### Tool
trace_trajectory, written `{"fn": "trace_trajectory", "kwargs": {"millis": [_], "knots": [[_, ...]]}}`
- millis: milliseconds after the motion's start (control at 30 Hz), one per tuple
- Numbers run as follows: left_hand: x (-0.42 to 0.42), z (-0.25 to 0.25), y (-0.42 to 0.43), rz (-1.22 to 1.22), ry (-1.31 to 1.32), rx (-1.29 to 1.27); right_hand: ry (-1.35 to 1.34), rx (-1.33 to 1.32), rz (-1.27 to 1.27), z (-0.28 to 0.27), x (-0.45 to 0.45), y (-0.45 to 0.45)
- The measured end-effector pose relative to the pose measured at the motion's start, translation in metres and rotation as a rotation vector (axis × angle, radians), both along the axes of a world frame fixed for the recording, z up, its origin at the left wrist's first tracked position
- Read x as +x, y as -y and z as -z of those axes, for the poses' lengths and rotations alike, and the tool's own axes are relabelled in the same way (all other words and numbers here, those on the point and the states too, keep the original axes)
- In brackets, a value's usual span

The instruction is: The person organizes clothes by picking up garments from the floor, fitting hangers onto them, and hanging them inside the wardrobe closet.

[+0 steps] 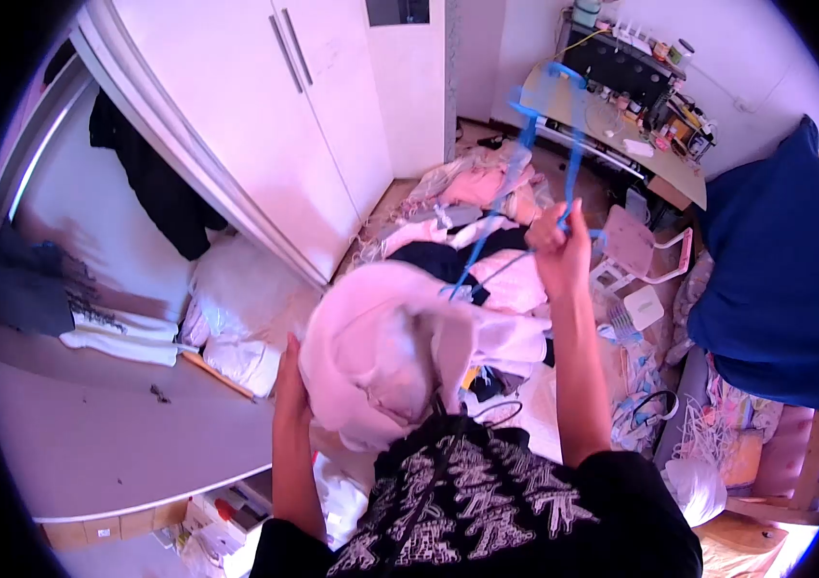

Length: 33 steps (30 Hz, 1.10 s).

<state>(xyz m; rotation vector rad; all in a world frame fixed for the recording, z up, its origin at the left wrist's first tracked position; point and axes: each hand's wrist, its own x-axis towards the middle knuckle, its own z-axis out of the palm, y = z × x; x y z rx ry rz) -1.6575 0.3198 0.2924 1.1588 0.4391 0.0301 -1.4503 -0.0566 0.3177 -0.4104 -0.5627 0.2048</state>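
A bulky pale pink garment (371, 347) bunches up in front of my chest, soft and thick with a folded opening. My left hand (293, 380) grips its left side, and the fingers are partly hidden by the cloth. Raised on the other side, my right hand (556, 236) is closed around a blue clothes hanger (571, 173). Motion smears the hanger's upper part. Its lower blue bars reach down to the garment's top edge; whether they are inside the cloth I cannot tell.
Clothes lie heaped on the floor (487, 207) ahead. An open wardrobe with a grey shelf (140, 424) stands at left, beside white doors (275, 96). At right are a pink chair (626, 236), a cluttered desk (655, 159) and a dark blue cover (776, 279).
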Motion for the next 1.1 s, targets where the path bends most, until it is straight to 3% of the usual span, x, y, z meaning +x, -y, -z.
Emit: {"fn": "trace_trajectory", "kwargs": {"millis": [67,133,233,300,400,500,667,733,800,933,1033,1100], "knots": [[-0.003,0.009,0.003,0.015,0.014,-0.056,-0.277,-0.015,0.113,-0.04,-0.052,-0.031],[-0.01,0.008,-0.003,0.067,0.023,-0.051,-0.268,-0.066,0.136,-0.062,-0.083,-0.045],[-0.013,-0.022,-0.012,0.23,0.18,0.135,-0.233,-0.028,0.128,-0.074,-0.096,-0.067],[-0.015,-0.045,-0.011,0.329,0.217,0.46,-0.294,-0.017,0.2,-0.077,-0.096,-0.089],[-0.011,-0.074,0.004,0.222,0.21,0.696,-0.43,-0.04,0.296,-0.09,-0.082,-0.111],[-0.018,-0.1,0.005,0.157,0.061,0.854,-0.315,-0.112,0.284,-0.099,-0.09,-0.133],[-0.022,-0.114,0.011,0.18,0.126,0.961,-0.455,-0.014,0.044,-0.102,-0.116,-0.174],[-0.023,-0.115,0.009,0.163,0.175,1.012,-0.263,0.1,0.127,-0.102,-0.095,-0.181],[-0.025,-0.103,-0.005,-0.075,0.37,0.963,-0.203,0.111,0.031,-0.101,-0.071,-0.165],[-0.028,-0.092,-0.027,-0.017,0.404,0.836,-0.211,0.18,0.048,-0.097,-0.045,-0.154],[-0.016,-0.1,-0.012,0.036,0.389,0.746,-0.357,0.195,0.127,-0.101,-0.056,-0.179],[0.0,-0.102,0.01,0.042,0.319,0.901,-0.485,0.224,0.047,-0.11,-0.084,-0.205]]}}
